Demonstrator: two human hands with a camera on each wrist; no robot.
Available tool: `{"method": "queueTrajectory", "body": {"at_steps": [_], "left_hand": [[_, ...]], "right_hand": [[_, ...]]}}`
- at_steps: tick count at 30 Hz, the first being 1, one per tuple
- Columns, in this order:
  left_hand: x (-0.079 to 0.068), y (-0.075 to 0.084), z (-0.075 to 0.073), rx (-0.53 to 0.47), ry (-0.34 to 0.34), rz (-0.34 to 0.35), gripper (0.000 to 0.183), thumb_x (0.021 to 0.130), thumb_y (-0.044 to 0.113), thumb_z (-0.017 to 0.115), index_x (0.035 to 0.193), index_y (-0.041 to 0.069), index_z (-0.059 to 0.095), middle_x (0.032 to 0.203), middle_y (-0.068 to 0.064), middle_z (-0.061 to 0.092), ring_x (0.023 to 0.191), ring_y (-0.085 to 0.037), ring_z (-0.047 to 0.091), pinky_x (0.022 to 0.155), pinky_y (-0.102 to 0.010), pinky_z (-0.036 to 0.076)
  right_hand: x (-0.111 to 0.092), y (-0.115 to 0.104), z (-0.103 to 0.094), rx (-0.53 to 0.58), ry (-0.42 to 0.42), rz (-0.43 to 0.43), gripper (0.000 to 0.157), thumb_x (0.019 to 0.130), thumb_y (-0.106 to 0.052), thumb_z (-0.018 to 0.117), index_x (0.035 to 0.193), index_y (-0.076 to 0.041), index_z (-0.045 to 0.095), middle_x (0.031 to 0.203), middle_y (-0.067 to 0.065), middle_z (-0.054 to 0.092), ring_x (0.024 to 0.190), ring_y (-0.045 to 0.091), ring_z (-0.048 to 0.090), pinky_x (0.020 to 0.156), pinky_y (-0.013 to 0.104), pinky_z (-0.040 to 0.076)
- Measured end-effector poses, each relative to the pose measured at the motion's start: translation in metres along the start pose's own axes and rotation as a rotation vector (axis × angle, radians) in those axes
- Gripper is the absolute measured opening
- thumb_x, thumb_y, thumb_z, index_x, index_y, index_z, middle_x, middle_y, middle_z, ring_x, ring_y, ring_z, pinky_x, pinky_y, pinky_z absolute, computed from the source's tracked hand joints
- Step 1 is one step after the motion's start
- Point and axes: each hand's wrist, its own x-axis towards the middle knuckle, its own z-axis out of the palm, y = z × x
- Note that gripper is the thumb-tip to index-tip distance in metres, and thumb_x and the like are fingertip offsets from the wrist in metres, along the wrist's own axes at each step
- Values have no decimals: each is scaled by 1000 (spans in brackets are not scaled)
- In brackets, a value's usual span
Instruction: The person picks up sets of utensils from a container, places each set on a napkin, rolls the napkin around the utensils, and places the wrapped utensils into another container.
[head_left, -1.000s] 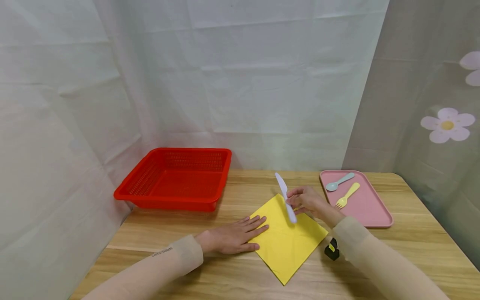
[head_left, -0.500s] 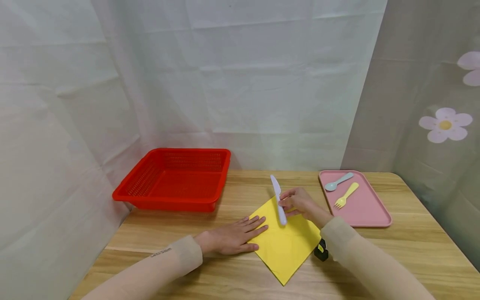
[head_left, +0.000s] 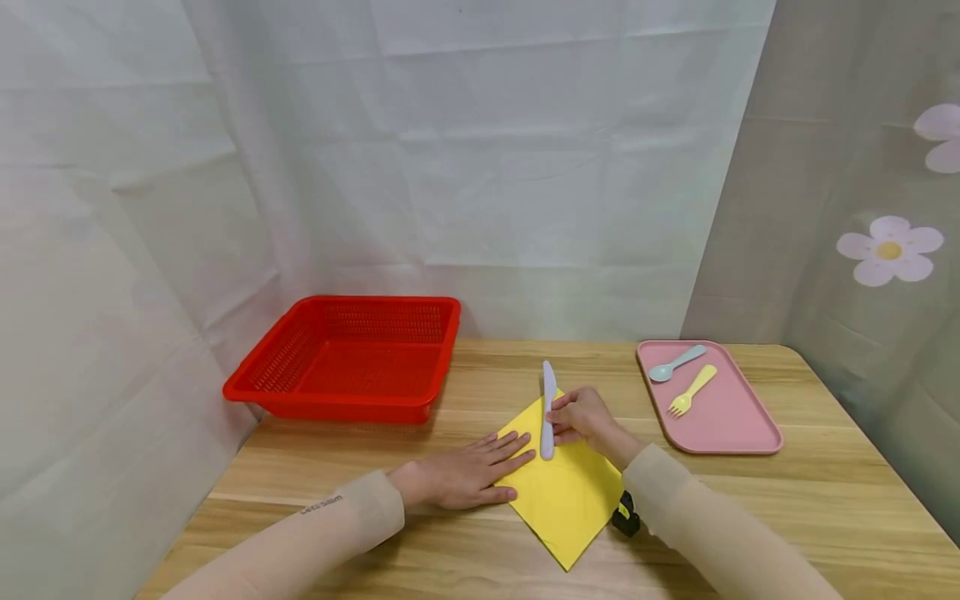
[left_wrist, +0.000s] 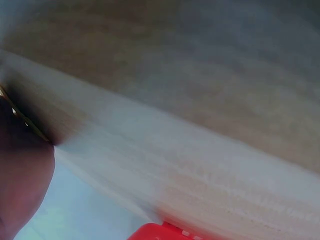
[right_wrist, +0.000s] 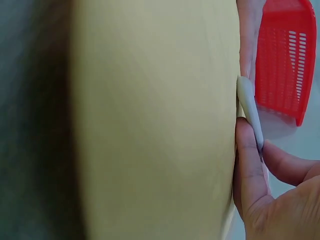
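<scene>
A yellow napkin (head_left: 572,496) lies diamond-wise on the wooden table. My left hand (head_left: 472,473) rests flat on its left corner with the fingers spread. With thumb and fingers my right hand (head_left: 583,421) pinches a pale lavender plastic knife (head_left: 547,433) by the handle, low over the napkin's upper part. The knife's blade points away from me, past the far corner. In the right wrist view, thumb and fingers of the right hand (right_wrist: 270,195) hold the knife (right_wrist: 250,107) close above the napkin (right_wrist: 160,120). The left wrist view is mostly blurred table.
A red plastic basket (head_left: 341,408) stands at the back left. On the right a pink tray (head_left: 731,429) bears a light blue spoon (head_left: 675,364) and a yellow fork (head_left: 692,393). A black strap piece (head_left: 626,517) shows beneath the right wrist. Pale curtains hang behind the table.
My right hand has moved left and slightly lower with the knife, which has turned to point almost straight away from me. My left hand has stayed on the napkin.
</scene>
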Motion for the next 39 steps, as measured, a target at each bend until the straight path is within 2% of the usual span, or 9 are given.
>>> {"method": "queueTrajectory", "body": {"at_steps": [13,23,32,39], "left_hand": [[1,0,0,6,0,-6,67,112,54,27,169,22,12,176,-1,2,161,-20,3,130,-41,10],[0,-1,2,8,6,-7,67,112,55,27,169,23,12,176,1,2,161,-19,4,130,-40,10],[1,-1,1,5,-10,-10,67,112,55,27,169,24,10,176,1,-2,161,-18,0,130,-39,8],[1,-1,2,-2,6,-8,67,112,55,28,169,24,12,176,1,0,161,-19,2,130,-40,9]], "right_hand": [[-9,-3,15,-76,102,-31,10,94,10,68,101,10,62,79,20,70,63,23,71,62,41,64],[-10,-1,19,-167,139,-77,8,91,10,71,98,12,67,76,18,69,60,19,68,58,35,63],[-8,3,18,-161,159,-78,8,91,10,71,98,12,67,73,17,69,56,18,67,55,35,62],[-4,2,19,-250,169,-100,5,88,11,73,92,11,70,74,17,71,54,18,68,54,33,62]]}}
